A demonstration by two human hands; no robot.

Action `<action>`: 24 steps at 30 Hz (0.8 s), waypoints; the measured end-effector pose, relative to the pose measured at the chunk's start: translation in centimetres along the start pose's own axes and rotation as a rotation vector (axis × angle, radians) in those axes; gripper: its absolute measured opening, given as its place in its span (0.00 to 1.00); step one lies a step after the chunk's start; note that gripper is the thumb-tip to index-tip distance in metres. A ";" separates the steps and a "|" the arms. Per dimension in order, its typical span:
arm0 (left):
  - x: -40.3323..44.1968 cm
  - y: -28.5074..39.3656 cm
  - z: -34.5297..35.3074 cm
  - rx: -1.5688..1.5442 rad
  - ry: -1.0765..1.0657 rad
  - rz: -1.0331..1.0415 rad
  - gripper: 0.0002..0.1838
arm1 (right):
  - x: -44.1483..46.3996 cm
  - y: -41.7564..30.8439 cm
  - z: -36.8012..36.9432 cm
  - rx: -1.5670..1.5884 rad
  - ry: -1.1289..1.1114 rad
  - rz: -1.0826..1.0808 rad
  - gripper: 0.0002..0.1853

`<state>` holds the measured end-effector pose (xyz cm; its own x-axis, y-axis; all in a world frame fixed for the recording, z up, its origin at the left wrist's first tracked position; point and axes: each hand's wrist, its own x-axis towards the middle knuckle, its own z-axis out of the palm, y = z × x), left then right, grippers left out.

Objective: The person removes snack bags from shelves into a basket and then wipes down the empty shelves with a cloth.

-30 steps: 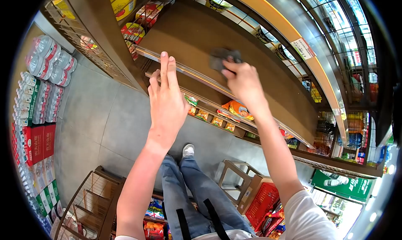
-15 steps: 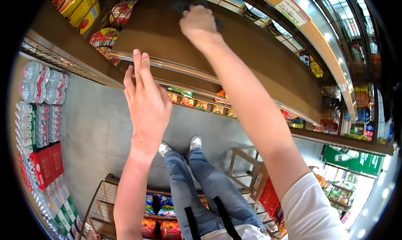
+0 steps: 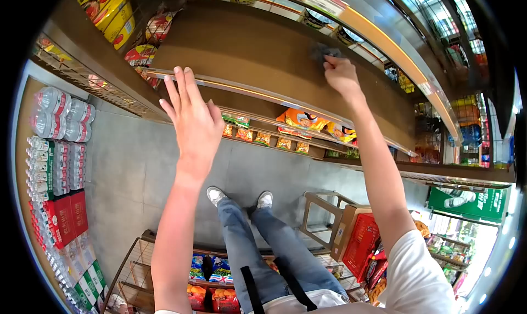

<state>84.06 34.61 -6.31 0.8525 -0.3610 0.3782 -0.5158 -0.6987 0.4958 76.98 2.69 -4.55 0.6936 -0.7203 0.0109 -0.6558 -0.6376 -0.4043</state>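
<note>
My right hand [image 3: 341, 75] is closed on a dark grey cloth [image 3: 325, 53], which lies against the brown shelf board [image 3: 241, 51] near its back edge. The cloth is a little blurred. My left hand [image 3: 193, 114] is open, its fingers stretched out, with the fingertips at the front edge strip [image 3: 241, 91] of the same shelf. It holds nothing. Below that strip, bags of snacks [image 3: 302, 119] show on a lower shelf.
Cup noodles [image 3: 159, 26] stand left of the board, behind a wire divider. An upper shelf edge with a price tag [image 3: 328, 1] crosses above. Bottled water packs [image 3: 52, 111] are stacked at left. A step stool [image 3: 324, 218] and a red basket [image 3: 359, 242] stand at lower right.
My right hand has moved the cloth rightward along the back of the shelf board. My left hand has stayed near the front edge, its fingers a little more spread.
</note>
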 end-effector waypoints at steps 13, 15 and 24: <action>-3.2 7.3 3.9 -0.109 0.060 0.230 0.27 | -5.3 -5.5 1.5 0.403 -0.461 -0.508 0.18; -3.3 7.3 4.3 -0.059 0.068 0.256 0.27 | -4.2 -6.0 2.6 0.378 -0.519 -0.517 0.16; -3.2 7.0 4.3 -0.019 0.127 0.275 0.26 | 3.8 -3.3 5.6 -0.228 0.174 -0.372 0.13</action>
<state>78.10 28.21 -7.37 0.6639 -0.4543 0.5940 -0.7282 -0.5735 0.3752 83.43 3.57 -8.32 0.8463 -0.4546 0.2778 -0.4348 -0.8907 -0.1328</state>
